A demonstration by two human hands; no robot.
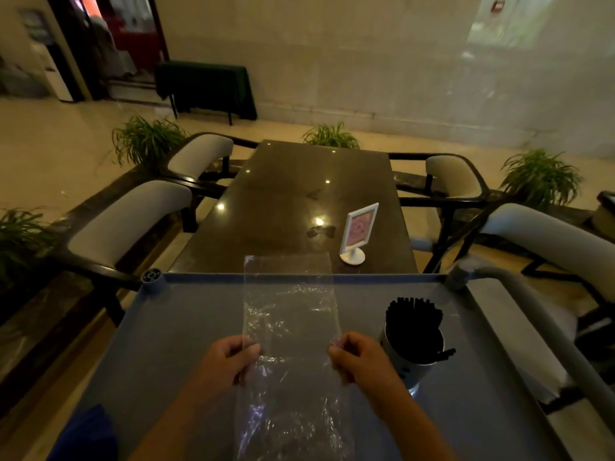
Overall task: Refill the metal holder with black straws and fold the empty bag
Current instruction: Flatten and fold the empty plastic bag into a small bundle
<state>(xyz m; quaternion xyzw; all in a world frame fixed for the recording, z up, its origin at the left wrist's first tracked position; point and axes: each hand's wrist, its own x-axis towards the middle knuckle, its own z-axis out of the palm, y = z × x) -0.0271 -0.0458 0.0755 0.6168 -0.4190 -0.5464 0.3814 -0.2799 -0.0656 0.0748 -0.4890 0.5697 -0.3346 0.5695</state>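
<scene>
On a grey cart top [186,327] pushed against a dark dining table [299,201], a metal holder [411,364] packed with black straws [414,322] stands right of an empty clear bag [289,314]. Stretched lengthwise away from the person, the bag is pinched at both side edges by the left hand [226,359] and right hand [361,357], knuckles up.

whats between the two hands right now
In the head view, the clear empty bag spans the gap, pinched at its edges by the left hand and right hand above the cart top.
</scene>
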